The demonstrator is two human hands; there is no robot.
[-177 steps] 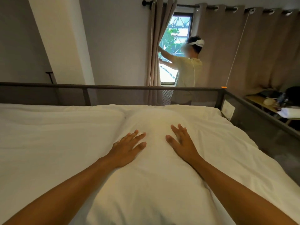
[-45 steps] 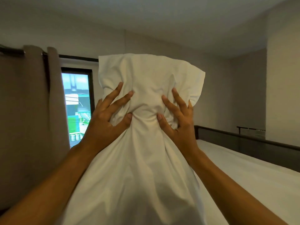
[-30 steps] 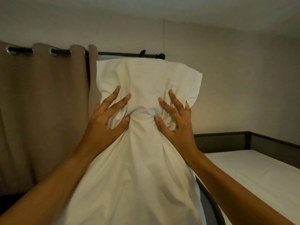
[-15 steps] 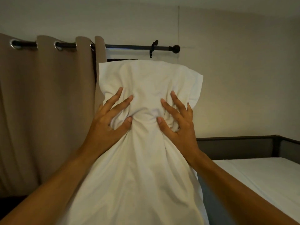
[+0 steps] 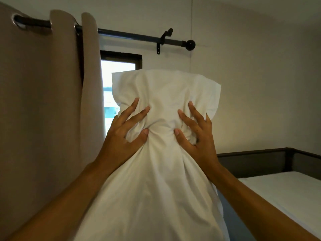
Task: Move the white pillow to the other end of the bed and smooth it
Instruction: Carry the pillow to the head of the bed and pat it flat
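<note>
I hold the white pillow (image 5: 156, 180) upright in the air in front of me, filling the middle of the view. My left hand (image 5: 121, 138) grips a bunch of its fabric on the left side. My right hand (image 5: 196, 136) grips a bunch on the right, thumbs nearly facing each other. The pillow's top corners stick out above my fingers. The bed (image 5: 286, 192) with its white sheet lies low at the right, partly hidden by my right forearm.
A beige curtain (image 5: 43, 110) hangs at the left on a dark rod (image 5: 139, 36). A window (image 5: 112, 87) shows behind the pillow. A dark bed rail (image 5: 260, 160) runs along the wall at the right.
The pillow has gone from lying on the bed under my flat hands to being lifted in both hands. Over the last second the view has swung, showing the window again; my grip is unchanged.
</note>
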